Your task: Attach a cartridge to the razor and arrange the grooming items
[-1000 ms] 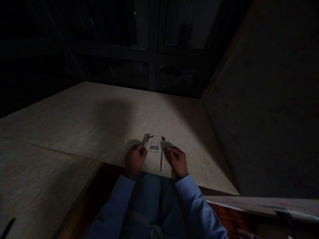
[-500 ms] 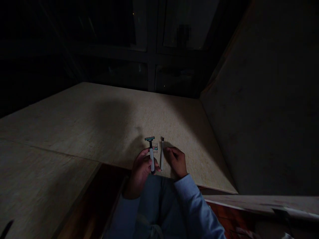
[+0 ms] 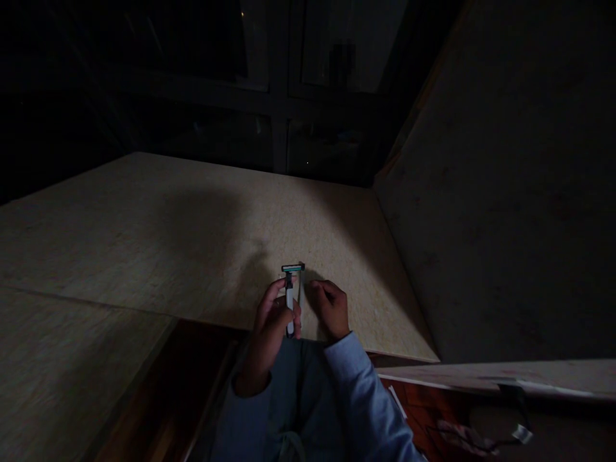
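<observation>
A razor (image 3: 289, 301) with a pale grey handle and a dark head with a teal strip stands nearly upright in my left hand (image 3: 272, 321). The fingers of that hand wrap round its handle. Just behind it, a second slim grey handle with a dark end (image 3: 301, 285) lies on the table, partly hidden by the razor and fingers. My right hand (image 3: 332, 309) rests on the tabletop to the right of that handle, apart from it. Its fingers are curled in, and nothing shows in them.
The pale speckled table (image 3: 332, 237) reaches back to a dark window (image 3: 279, 128). A dark wall panel (image 3: 500, 192) rises along its right side. The table's near edge lies close to my lap. A cable and other items (image 3: 481, 436) are on the floor at lower right.
The razor has turned and shifted, so its head now overlaps the top of the lying handle. A small clear piece behind the razor is now mostly covered. My right hand stays curled.
</observation>
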A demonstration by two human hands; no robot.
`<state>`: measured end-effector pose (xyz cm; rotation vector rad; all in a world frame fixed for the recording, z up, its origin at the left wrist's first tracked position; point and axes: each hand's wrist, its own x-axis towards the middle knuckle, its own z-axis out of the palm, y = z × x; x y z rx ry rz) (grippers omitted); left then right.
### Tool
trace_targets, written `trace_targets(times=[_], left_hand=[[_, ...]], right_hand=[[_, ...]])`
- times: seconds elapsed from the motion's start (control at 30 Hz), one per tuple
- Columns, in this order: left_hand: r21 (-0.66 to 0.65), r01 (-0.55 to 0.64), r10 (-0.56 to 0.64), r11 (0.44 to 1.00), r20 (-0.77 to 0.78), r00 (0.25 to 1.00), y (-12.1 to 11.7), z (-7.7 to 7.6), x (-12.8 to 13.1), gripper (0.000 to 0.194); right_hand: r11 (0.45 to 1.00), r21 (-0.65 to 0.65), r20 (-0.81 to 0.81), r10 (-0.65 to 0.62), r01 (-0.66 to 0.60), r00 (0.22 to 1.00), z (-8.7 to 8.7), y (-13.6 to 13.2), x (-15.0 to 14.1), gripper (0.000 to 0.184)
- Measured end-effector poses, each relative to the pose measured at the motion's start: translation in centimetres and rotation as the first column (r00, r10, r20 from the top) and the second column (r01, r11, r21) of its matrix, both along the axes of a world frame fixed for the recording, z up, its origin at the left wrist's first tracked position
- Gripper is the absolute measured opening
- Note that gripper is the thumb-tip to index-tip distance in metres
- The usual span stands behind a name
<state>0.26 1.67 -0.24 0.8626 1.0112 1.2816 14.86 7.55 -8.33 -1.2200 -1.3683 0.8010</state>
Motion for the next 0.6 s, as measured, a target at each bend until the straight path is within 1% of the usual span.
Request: trace_targets(times=[0.07, 0.1, 0.2, 0.27, 0.33, 0.37, 0.43, 0.5, 0.6], left_hand=[[0.055, -0.056, 0.063, 0.997, -0.138, 0.988, -0.4, -0.4, -0.3, 0.043], [0.085, -0.082, 0.099, 0.993, -0.219, 0.971, -0.5, -0.7, -0.4, 0.038], [0.160, -0.133, 0.191, 0.978, -0.437, 0.879, -0.6, -1.7, -0.6, 0.031], [0.202, -0.121, 0.210, 0.972, -0.512, 0.833, -0.5, -2.1, -0.6, 0.031], [0.243, -0.076, 0.200, 0.967, -0.542, 0.816, -0.4, -2.3, -0.6, 0.031], [0.260, -0.055, 0.194, 0.964, -0.547, 0.814, -0.4, -2.2, -0.5, 0.030], [0.286, -0.045, 0.200, 0.957, -0.541, 0.817, -0.4, -2.0, -0.4, 0.028], [0.296, -0.062, 0.216, 0.953, -0.524, 0.824, -0.6, -1.8, -0.4, 0.025], [0.311, -0.051, 0.212, 0.949, -0.511, 0.833, -0.8, -1.3, -0.4, 0.023]], right_hand=[[1.000, -0.001, -0.057, -0.028, 0.028, 0.998, 0.1, -0.2, 0.1, 0.032], [0.999, -0.006, -0.092, -0.041, 0.041, 0.995, 0.2, -0.4, 0.1, 0.033], [0.997, -0.041, -0.223, -0.068, 0.060, 0.973, 0.7, -1.9, -0.3, 0.037], [0.997, -0.065, -0.327, -0.060, 0.040, 0.943, 1.4, -3.3, -0.8, 0.044], [0.998, -0.060, -0.417, -0.009, -0.017, 0.909, 2.5, -4.6, -1.4, 0.049], [0.998, -0.056, -0.431, 0.000, -0.026, 0.902, 3.1, -5.1, -1.6, 0.050], [0.998, -0.068, -0.410, -0.020, -0.008, 0.912, 4.4, -5.6, -1.8, 0.044], [0.998, -0.060, -0.391, -0.015, -0.009, 0.920, 5.6, -5.7, -1.6, 0.037], [0.999, -0.023, -0.390, 0.026, -0.038, 0.921, 6.6, -5.6, -0.9, 0.037]])
